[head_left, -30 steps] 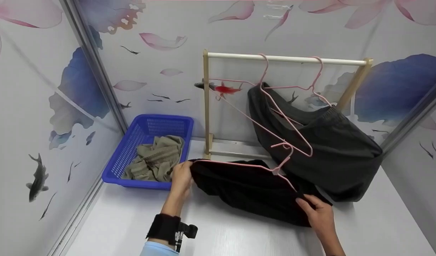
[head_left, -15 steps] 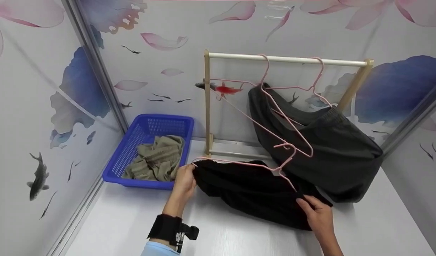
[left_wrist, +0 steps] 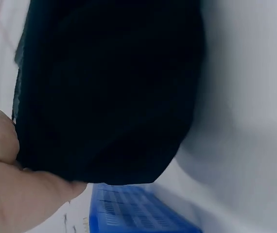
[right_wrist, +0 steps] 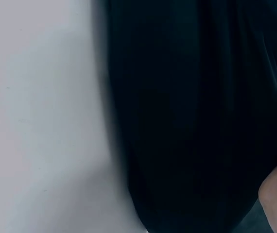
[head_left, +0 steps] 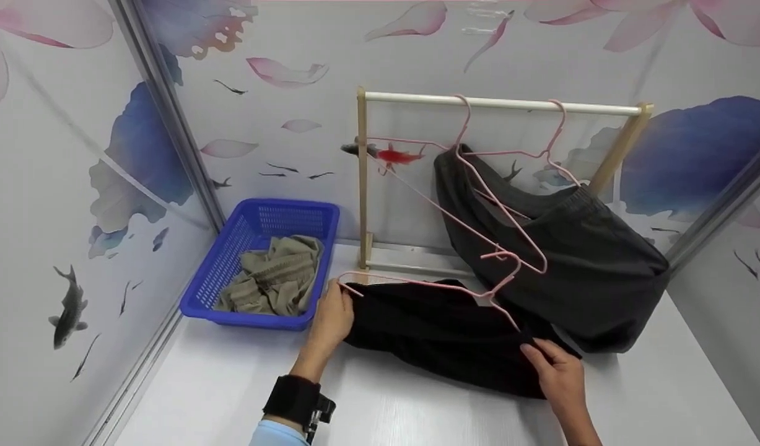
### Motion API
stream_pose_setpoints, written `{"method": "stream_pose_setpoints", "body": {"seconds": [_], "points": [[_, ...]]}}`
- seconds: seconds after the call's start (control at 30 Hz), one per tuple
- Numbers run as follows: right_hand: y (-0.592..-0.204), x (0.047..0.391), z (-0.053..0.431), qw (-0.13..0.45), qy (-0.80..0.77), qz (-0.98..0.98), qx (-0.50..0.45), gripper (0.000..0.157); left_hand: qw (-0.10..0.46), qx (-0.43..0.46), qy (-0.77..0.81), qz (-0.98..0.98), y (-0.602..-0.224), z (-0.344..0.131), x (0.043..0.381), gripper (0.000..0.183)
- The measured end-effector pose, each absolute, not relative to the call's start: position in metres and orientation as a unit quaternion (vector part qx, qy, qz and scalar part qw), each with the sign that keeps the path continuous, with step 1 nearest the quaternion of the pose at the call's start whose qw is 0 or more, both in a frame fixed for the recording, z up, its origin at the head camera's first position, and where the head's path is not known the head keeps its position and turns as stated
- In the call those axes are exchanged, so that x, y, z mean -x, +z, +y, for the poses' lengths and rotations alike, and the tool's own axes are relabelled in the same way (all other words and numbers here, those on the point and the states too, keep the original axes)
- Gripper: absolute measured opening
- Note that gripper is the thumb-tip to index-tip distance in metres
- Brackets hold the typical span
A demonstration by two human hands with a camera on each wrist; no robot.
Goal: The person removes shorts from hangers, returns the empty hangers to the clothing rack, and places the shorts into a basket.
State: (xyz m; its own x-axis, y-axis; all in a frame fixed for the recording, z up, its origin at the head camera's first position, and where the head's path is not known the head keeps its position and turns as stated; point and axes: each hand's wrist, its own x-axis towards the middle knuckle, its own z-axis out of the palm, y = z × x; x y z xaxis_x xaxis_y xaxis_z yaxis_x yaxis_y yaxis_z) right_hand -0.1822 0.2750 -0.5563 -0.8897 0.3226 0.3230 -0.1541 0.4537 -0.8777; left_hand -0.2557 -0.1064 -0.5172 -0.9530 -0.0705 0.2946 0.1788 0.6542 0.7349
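Note:
A black garment [head_left: 441, 337] is stretched between my two hands low over the white table. My left hand [head_left: 332, 317] pinches its upper left edge, thumb on the near side in the left wrist view. At the other end my right hand [head_left: 559, 375] grips the upper right edge, where the shoulder of a pink hanger [head_left: 492, 293] goes into the cloth. The hanger's left shoulder shows above the garment, its bent tip sticking out beside my left fingers. Its hook points up. Dark cloth [right_wrist: 192, 121] fills much of the right wrist view, with part of my right hand at the edge.
Behind stands a rack [head_left: 417, 98] with a white rail and wooden posts. A bare pink hanger [head_left: 463, 121] and one carrying a dark grey garment [head_left: 578, 272] hang there. A blue basket [head_left: 197, 303] with khaki clothing [head_left: 280, 279] stands left, near my left hand.
My left hand has moved slightly right and the garment's left edge with it. The hanger's left end has come out from the cloth edge. My right hand stays nearly still.

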Motion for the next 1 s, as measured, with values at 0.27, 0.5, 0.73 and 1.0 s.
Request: {"method": "stream_pose_setpoints", "body": {"seconds": [0.27,0.5,0.73,1.0], "points": [[-0.557,0.183,0.276,0.237,0.535,-0.809,0.056,0.010,0.162,0.047,-0.363,-0.916,-0.527,-0.106,0.257,0.006],[-0.558,0.181,0.277,0.223,0.526,-0.817,0.071,0.013,0.155,0.031,-0.353,-0.922,-0.525,-0.102,0.257,0.009],[-0.559,0.180,0.275,0.219,0.526,-0.818,0.083,0.015,0.139,0.007,-0.359,-0.923,-0.527,-0.096,0.258,0.016],[-0.561,0.181,0.270,0.216,0.539,-0.809,0.087,0.016,0.111,-0.014,-0.397,-0.911,-0.531,-0.092,0.257,0.035]]}}
